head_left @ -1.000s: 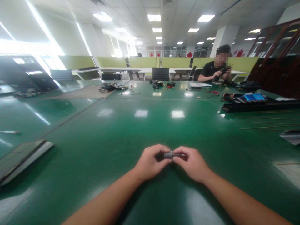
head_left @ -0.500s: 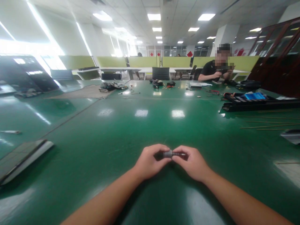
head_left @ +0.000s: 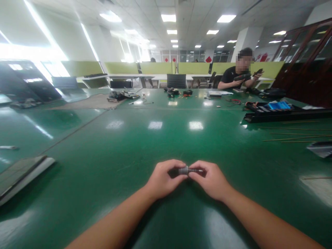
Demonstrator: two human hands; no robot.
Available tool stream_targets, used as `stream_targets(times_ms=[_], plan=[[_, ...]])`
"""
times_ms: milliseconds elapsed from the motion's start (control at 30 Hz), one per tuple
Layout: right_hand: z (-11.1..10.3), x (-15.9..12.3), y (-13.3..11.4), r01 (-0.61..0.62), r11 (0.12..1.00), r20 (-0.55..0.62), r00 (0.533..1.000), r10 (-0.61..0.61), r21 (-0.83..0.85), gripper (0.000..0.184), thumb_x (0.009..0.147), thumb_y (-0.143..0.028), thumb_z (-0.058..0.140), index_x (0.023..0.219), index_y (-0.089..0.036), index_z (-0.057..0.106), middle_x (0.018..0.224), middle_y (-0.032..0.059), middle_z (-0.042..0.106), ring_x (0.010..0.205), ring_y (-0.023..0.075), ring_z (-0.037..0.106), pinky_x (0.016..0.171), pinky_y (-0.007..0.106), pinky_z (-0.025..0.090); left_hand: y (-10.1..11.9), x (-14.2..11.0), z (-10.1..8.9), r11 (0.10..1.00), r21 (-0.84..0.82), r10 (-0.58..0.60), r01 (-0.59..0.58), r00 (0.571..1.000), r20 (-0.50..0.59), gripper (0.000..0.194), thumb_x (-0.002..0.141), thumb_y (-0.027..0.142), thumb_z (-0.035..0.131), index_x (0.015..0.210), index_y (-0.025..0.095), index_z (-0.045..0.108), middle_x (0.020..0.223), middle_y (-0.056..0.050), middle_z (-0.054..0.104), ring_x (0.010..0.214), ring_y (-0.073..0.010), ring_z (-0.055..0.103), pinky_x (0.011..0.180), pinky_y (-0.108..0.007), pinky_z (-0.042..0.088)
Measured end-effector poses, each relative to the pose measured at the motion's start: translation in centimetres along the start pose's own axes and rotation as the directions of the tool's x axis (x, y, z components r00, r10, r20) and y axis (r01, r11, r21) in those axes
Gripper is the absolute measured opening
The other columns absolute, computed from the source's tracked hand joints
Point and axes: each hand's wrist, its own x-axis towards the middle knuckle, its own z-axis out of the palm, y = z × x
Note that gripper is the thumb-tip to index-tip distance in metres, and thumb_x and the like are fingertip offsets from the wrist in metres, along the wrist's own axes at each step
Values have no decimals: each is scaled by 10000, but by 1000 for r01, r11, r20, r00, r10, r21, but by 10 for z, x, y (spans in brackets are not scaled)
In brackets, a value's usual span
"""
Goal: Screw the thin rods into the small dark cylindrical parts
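Between my two hands lies a small grey metal cylinder with a thin shaft (head_left: pixel 183 170), held level just above or on the green table (head_left: pixel 129 145). The thumb and fingers of my left hand (head_left: pixel 161 179) pinch its thicker grey body. At the shaft end, my right hand (head_left: pixel 214 180) is closed, its thumb and fingertips meeting at the collar where body and shaft join. Part of the thick end is hidden behind my left fingers. The shaft points right, into the hollow of my right hand. Its exact kind is too small to tell.
On the left lies a flat panel (head_left: pixel 23 176). To the right are thin rods (head_left: pixel 298 134) and a black channel-like tray (head_left: pixel 285 116) bearing a blue item. Electronic parts (head_left: pixel 121 95) sit far back. Across the table a person (head_left: pixel 230 77) holds dark objects.
My hands keep nearly the same pinch on the part. The whole view has shifted slightly left. Across the table, the person's hands have moved apart, one dark object in each.
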Motion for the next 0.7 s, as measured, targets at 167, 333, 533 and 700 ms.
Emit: stream_targets(times_ms=[167, 333, 533, 700], plan=[[0, 0, 0, -8, 1000, -3, 1000, 8, -2, 102, 808, -219, 677, 881, -183, 739, 832, 36, 744, 768, 190, 681, 708, 271, 521, -1, 0, 0, 1000, 17, -1, 1, 1000, -2, 216, 767, 263, 764, 963, 188, 712, 969, -60, 753, 899, -198, 709, 849, -309, 551], [0, 0, 1, -6, 1000, 2, 1000, 6, 14, 105, 812, -221, 676, 889, -183, 737, 847, 35, 747, 775, 187, 684, 709, 268, 522, -1, -1, 0, 1000, 21, 1, -1, 1000, -3, 219, 769, 267, 762, 966, 186, 710, 974, -62, 752, 904, -200, 708, 851, -312, 553], [0, 0, 0, -5, 1000, -5, 1000, 5, 9, 96, 809, -209, 680, 880, -178, 737, 837, 32, 746, 769, 181, 682, 704, 257, 517, -2, -1, 0, 999, 35, 21, -21, 1000, -3, 221, 770, 258, 763, 971, 181, 712, 978, -62, 753, 903, -192, 710, 849, -294, 554], [0, 0, 1, -5, 1000, -4, 1000, 5, 8, 96, 811, -205, 676, 879, -175, 736, 824, 32, 743, 759, 178, 678, 691, 252, 513, -1, 0, 0, 998, 36, 46, -45, 999, -20, 212, 767, 247, 764, 963, 180, 717, 963, -59, 756, 892, -190, 713, 845, -293, 559]])
